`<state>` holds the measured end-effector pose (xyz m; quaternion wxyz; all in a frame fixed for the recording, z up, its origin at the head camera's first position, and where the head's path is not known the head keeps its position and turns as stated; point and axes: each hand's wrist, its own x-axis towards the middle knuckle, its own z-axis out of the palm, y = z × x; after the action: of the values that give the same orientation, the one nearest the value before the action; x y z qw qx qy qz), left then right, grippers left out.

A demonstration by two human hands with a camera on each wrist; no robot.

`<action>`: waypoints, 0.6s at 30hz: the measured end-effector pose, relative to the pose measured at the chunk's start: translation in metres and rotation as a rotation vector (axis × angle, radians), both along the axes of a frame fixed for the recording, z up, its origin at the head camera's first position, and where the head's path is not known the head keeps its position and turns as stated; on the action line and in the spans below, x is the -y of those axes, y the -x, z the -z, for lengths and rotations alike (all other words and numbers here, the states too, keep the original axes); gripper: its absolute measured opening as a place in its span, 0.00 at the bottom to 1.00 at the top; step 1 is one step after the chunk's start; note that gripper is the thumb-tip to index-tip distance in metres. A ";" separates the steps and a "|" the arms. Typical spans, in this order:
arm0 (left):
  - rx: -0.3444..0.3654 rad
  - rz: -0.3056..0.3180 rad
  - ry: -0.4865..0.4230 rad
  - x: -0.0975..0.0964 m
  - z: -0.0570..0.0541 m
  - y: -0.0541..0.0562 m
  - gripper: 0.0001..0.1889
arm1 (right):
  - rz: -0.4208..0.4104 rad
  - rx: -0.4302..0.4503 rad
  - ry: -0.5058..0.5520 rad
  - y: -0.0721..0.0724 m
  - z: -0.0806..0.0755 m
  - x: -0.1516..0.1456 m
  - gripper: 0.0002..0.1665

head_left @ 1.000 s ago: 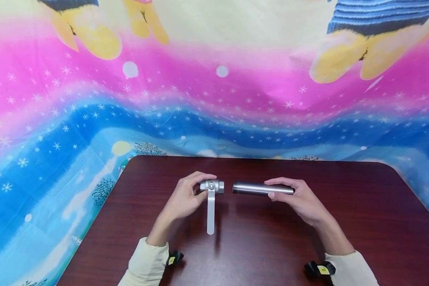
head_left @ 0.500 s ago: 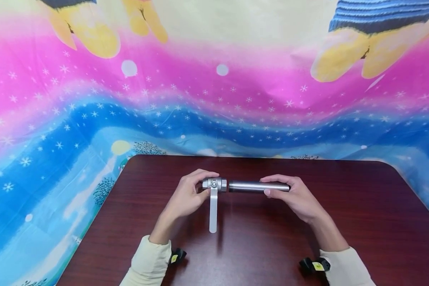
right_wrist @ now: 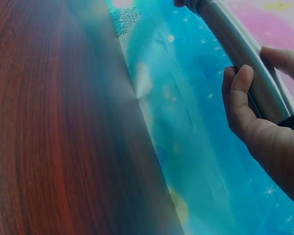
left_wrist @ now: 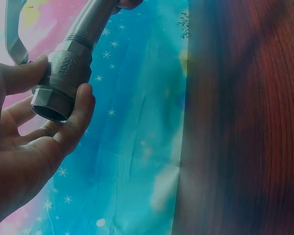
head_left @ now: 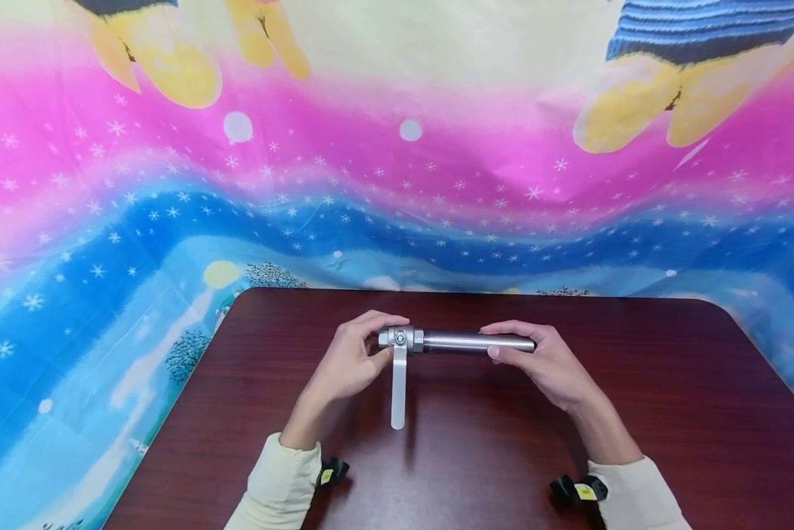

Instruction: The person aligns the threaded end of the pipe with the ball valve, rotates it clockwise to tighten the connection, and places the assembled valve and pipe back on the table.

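My left hand [head_left: 352,361] pinches a steel ball valve [head_left: 402,339] between thumb and fingers, its flat lever handle [head_left: 399,390] pointing down toward me. In my right hand [head_left: 555,368] is a smooth steel pipe [head_left: 459,341], gripped near its far right end. The pipe's threaded left end meets the valve's right hex opening, the two lined up in one row. Some thread [left_wrist: 79,38] still shows outside the valve in the left wrist view, where the valve's other opening [left_wrist: 50,113] faces the camera. Fingers and thumb wrap the pipe [right_wrist: 255,63] in the right wrist view.
Both hands work above a dark reddish-brown wooden table [head_left: 476,456] with rounded far corners. Behind it hangs a colourful printed cloth [head_left: 410,191] with snowflakes. Black devices [head_left: 333,472] sit at both cuffs.
The gap between valve and pipe has closed: the valve moved right and the pipe moved left until the pipe's end met the valve. Both hands keep their holds.
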<state>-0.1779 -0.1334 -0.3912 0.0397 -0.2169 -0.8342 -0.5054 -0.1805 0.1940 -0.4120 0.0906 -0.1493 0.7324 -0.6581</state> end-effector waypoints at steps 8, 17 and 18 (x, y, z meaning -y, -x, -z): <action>0.057 -0.030 -0.004 0.000 -0.002 -0.001 0.25 | 0.008 -0.001 0.010 0.001 0.000 0.002 0.23; 0.034 -0.062 0.003 0.000 -0.003 0.000 0.26 | 0.012 0.021 0.017 0.005 0.001 0.003 0.24; 0.029 -0.063 0.000 0.000 -0.003 0.000 0.27 | 0.011 0.024 0.021 0.005 0.001 0.003 0.24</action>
<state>-0.1776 -0.1336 -0.3879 0.0435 -0.1831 -0.8410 -0.5072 -0.1853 0.1909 -0.4132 0.0941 -0.1382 0.7252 -0.6679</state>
